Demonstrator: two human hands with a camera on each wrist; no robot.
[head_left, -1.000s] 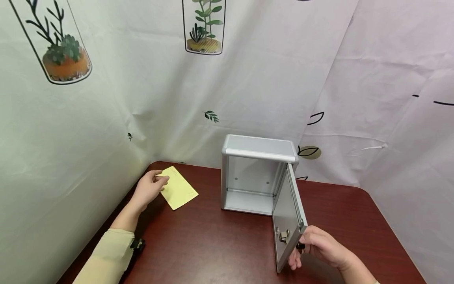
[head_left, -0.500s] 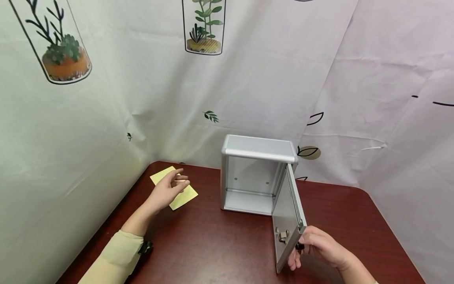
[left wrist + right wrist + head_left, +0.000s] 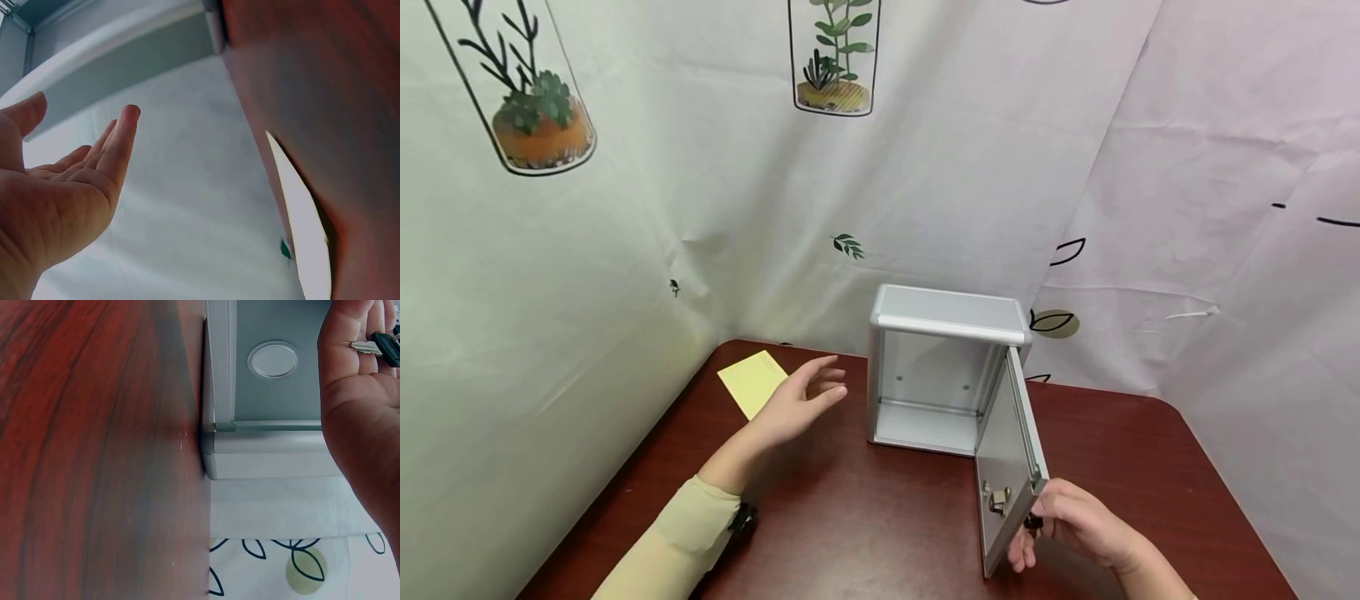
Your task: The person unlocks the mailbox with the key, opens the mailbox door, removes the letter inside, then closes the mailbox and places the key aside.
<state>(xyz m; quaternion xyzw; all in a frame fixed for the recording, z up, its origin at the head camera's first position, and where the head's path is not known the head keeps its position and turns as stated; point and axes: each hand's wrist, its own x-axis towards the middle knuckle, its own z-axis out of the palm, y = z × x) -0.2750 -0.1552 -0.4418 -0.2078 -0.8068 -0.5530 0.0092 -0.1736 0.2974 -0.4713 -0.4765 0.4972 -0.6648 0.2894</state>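
A silvery metal box (image 3: 951, 310) stands on the table, its hinged door (image 3: 1009, 467) swung wide toward the viewer. My right hand (image 3: 1082, 525) is at the free edge of that door, thumb and fingers about a black-headed key (image 3: 1033, 522) on the lock side. In the right wrist view a key (image 3: 386, 349) lies against the fingers. My left hand (image 3: 801, 400) hovers left of the box with fingers extended and nothing in them. A flat yellow envelope (image 3: 748, 379) lies at the table's back left, partly hidden by the left hand.
The dark red-brown table (image 3: 865, 533) meets a pale printed curtain (image 3: 760, 208) at its back and sides. On the inner face of the door sits a metal lock latch (image 3: 1000, 500). Inside the box, a bare floor (image 3: 925, 425) shows.
My left hand has moved right, from the envelope's left side across it toward the box, uncovering much of the envelope. The right hand and the door have stayed in place.
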